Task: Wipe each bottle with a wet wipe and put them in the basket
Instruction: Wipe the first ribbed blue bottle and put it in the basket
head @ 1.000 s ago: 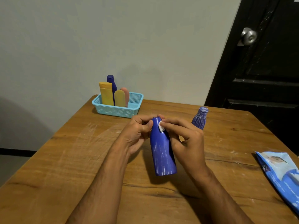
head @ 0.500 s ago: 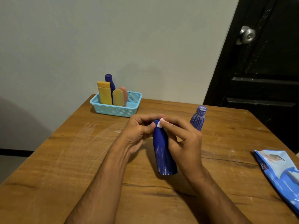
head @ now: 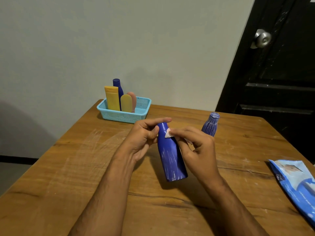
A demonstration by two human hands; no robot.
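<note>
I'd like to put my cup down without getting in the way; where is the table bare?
Bare wood lies along the table's left side, in front of the basket, and at the near edge between the forearms. It is crowded mid-table, where both hands work the blue bottle, and rightward by the second bottle and wipes pack.

Blue white-streaked bottle [head: 172, 157], white wipe [head: 167, 134], turquoise mesh basket [head: 124, 114]

You have six bottles: four standing in the one basket [head: 125, 114] at the tabletop's far left corner, one blue bottle [head: 172, 155] held mid-table, one striped bottle [head: 210, 126] toward the far right edge. One wipe [head: 168, 133]; one wipes pack [head: 296, 183] at the right edge.
</note>
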